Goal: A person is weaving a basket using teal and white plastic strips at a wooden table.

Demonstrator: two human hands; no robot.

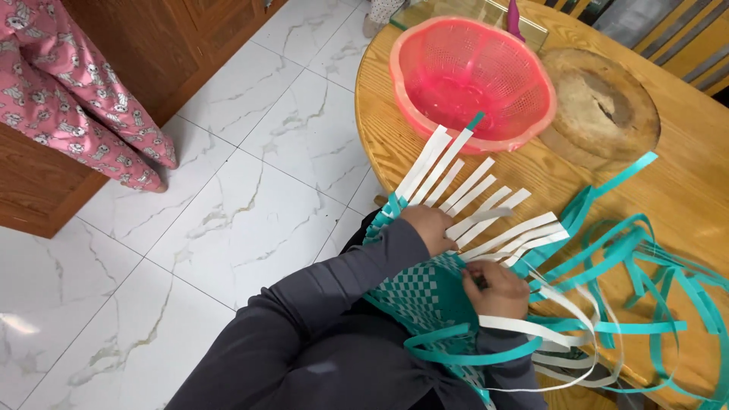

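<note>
A half-woven mat of teal and white strips (425, 292) lies across my lap at the edge of a round wooden table (687, 190). My left hand (429, 226) presses on the weave where several loose white strips (474, 193) fan out toward the table. My right hand (497, 287) pinches a white strip at the weave's right edge. Long teal strips (645, 247) curl loosely over the tabletop to the right.
A pink plastic colander (471, 80) sits on the table beyond the strips, with a round wooden chopping block (604, 106) beside it. Another person in pink patterned trousers (68, 83) stands at the upper left by a wooden cabinet (152, 45). White marble tiles (213, 228) cover the floor.
</note>
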